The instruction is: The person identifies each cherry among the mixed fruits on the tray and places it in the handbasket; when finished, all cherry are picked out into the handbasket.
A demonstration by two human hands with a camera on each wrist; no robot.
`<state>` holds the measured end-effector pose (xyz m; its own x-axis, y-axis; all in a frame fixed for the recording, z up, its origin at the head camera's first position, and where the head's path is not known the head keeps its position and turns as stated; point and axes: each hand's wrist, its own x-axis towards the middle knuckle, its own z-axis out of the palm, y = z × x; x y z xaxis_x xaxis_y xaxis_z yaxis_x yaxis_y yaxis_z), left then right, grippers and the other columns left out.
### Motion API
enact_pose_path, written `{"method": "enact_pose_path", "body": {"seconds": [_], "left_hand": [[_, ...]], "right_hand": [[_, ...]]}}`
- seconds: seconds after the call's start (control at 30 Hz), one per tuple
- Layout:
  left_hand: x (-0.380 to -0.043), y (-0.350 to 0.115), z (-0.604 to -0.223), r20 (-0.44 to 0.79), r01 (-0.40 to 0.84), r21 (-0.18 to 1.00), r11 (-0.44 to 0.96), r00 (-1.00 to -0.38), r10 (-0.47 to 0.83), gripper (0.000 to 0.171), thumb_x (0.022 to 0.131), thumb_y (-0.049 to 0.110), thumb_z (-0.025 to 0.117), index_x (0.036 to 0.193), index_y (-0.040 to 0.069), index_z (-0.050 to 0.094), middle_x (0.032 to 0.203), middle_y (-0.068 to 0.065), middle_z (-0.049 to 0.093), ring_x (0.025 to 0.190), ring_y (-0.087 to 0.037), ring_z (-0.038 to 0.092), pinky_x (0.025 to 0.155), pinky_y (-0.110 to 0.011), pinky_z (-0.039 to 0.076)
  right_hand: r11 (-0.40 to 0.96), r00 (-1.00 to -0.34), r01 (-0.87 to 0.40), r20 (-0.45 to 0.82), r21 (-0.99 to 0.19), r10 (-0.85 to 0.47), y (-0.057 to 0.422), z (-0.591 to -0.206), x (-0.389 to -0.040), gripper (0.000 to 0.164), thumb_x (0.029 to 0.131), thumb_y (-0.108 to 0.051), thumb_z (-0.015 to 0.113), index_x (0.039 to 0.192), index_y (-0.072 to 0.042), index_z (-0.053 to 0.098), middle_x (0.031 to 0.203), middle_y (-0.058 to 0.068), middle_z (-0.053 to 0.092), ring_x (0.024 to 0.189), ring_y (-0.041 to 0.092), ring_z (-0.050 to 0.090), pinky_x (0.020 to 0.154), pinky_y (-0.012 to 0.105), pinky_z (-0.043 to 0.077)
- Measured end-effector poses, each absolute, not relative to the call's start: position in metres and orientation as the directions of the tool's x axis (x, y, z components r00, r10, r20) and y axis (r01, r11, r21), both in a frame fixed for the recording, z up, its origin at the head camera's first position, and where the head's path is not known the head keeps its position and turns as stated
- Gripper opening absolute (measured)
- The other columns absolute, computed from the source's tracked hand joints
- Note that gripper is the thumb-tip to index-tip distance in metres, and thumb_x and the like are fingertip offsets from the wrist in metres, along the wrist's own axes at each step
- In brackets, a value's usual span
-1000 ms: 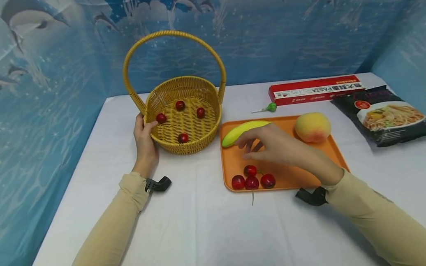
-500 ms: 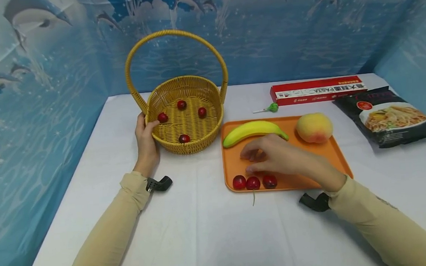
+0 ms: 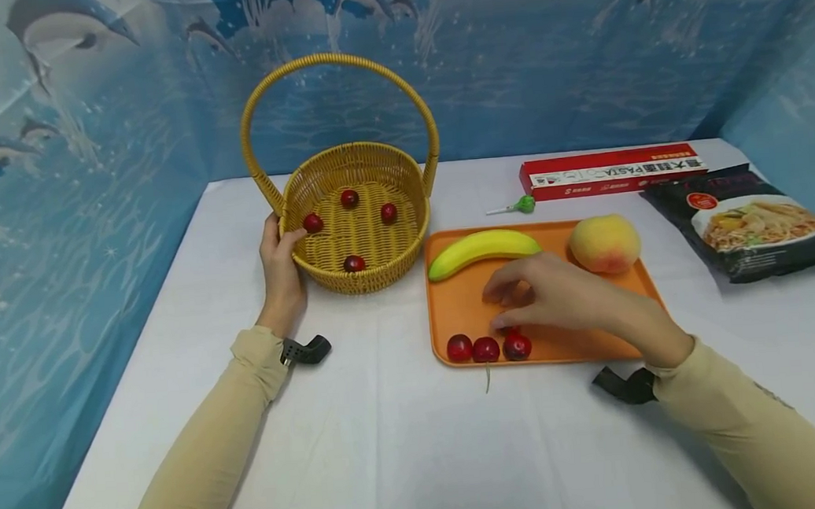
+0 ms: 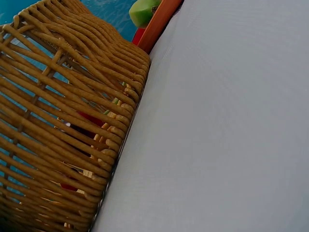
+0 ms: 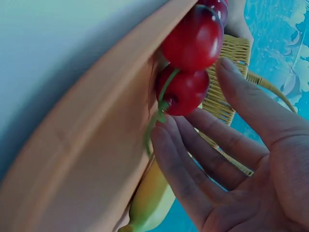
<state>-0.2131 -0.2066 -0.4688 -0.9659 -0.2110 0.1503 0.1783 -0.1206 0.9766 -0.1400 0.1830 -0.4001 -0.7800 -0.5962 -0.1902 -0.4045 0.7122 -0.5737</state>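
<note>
My left hand holds the side of the yellow wicker basket, its thumb over the rim. Several cherries lie inside, one cherry close to that thumb. My right hand is over the orange tray, fingers spread and slightly bent. In the right wrist view, a stemmed cherry sits between the thumb and the fingertips, with a gap at the thumb; another cherry is right against it. Along the tray's front edge lie a left cherry, a middle cherry and a right cherry.
On the tray are a banana and a peach. Behind it lie a green lollipop and a red pasta box. A black noodle packet is at the right. A dolphin-print cloth backs the table.
My right hand has moved down from over the banana and to the right. The rear cherry now shows beneath its thumb, farther right than before. My left hand stays at the basket.
</note>
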Motion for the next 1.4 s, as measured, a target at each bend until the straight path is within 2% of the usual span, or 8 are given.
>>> {"method": "enact_pose_path", "body": {"seconds": [0.23, 0.47, 0.67, 0.87, 1.07, 1.2, 1.4], "left_hand": [[-0.213, -0.206, -0.467, 0.152, 0.184, 0.973, -0.136, -0.964, -0.218, 0.064, 0.094, 0.015, 0.052, 0.158, 0.014, 0.044, 0.163, -0.005, 0.044, 0.151, -0.02, 0.04, 0.127, -0.034, 0.03], [-0.214, -0.205, -0.468, 0.158, 0.187, 0.975, -0.124, -0.964, -0.213, 0.065, 0.094, 0.016, 0.053, 0.158, 0.014, 0.042, 0.163, -0.005, 0.043, 0.152, -0.02, 0.039, 0.127, -0.034, 0.029], [-0.213, -0.205, -0.467, 0.154, 0.186, 0.973, -0.134, -0.963, -0.22, 0.064, 0.094, 0.015, 0.052, 0.157, 0.013, 0.044, 0.161, -0.005, 0.044, 0.151, -0.019, 0.04, 0.127, -0.034, 0.03], [-0.213, -0.205, -0.467, 0.158, 0.189, 0.974, -0.128, -0.963, -0.217, 0.064, 0.094, 0.015, 0.052, 0.158, 0.014, 0.043, 0.162, -0.005, 0.044, 0.151, -0.019, 0.04, 0.127, -0.034, 0.03], [-0.213, -0.205, -0.468, 0.157, 0.187, 0.974, -0.125, -0.964, -0.217, 0.064, 0.095, 0.015, 0.052, 0.158, 0.014, 0.044, 0.162, -0.005, 0.044, 0.151, -0.018, 0.04, 0.128, -0.034, 0.029], [-0.212, -0.204, -0.468, 0.149, 0.18, 0.974, -0.135, -0.966, -0.212, 0.064, 0.095, 0.014, 0.052, 0.158, 0.014, 0.044, 0.162, -0.004, 0.044, 0.151, -0.018, 0.04, 0.128, -0.033, 0.029], [-0.213, -0.205, -0.467, 0.158, 0.189, 0.972, -0.14, -0.966, -0.206, 0.064, 0.095, 0.015, 0.051, 0.158, 0.014, 0.043, 0.162, -0.006, 0.043, 0.151, -0.019, 0.04, 0.128, -0.033, 0.03]], "right_hand": [[0.7, -0.771, -0.419, -0.181, -0.578, -0.611, 0.187, -0.405, -0.14, 0.039, 0.082, -0.03, 0.092, 0.116, -0.017, 0.078, 0.103, -0.006, 0.076, 0.091, 0.011, 0.069, 0.085, 0.033, 0.062], [0.698, -0.784, -0.423, -0.152, -0.578, -0.601, 0.185, -0.401, -0.14, 0.035, 0.083, -0.027, 0.091, 0.115, -0.019, 0.078, 0.104, -0.006, 0.077, 0.093, 0.013, 0.07, 0.084, 0.033, 0.063], [0.685, -0.81, -0.459, -0.052, -0.566, -0.585, 0.178, -0.386, -0.149, 0.037, 0.085, -0.021, 0.089, 0.12, -0.015, 0.077, 0.107, -0.004, 0.077, 0.099, 0.016, 0.072, 0.089, 0.041, 0.063], [0.626, -0.79, -0.554, 0.109, -0.549, -0.604, 0.159, -0.374, -0.167, 0.033, 0.087, -0.017, 0.087, 0.118, -0.011, 0.077, 0.102, -0.001, 0.078, 0.096, 0.018, 0.073, 0.087, 0.042, 0.063], [0.588, -0.766, -0.617, 0.227, -0.524, -0.601, 0.129, -0.362, -0.182, 0.034, 0.086, -0.018, 0.088, 0.117, -0.01, 0.077, 0.105, 0.003, 0.077, 0.099, 0.018, 0.072, 0.087, 0.042, 0.064], [0.55, -0.741, -0.647, 0.266, -0.529, -0.616, 0.111, -0.359, -0.192, 0.033, 0.088, -0.018, 0.086, 0.118, -0.007, 0.075, 0.109, 0.007, 0.077, 0.101, 0.02, 0.073, 0.088, 0.042, 0.064], [0.524, -0.736, -0.654, 0.299, -0.546, -0.607, 0.089, -0.354, -0.205, 0.034, 0.09, -0.019, 0.084, 0.121, -0.008, 0.075, 0.112, 0.007, 0.077, 0.101, 0.019, 0.071, 0.087, 0.038, 0.064]]}}
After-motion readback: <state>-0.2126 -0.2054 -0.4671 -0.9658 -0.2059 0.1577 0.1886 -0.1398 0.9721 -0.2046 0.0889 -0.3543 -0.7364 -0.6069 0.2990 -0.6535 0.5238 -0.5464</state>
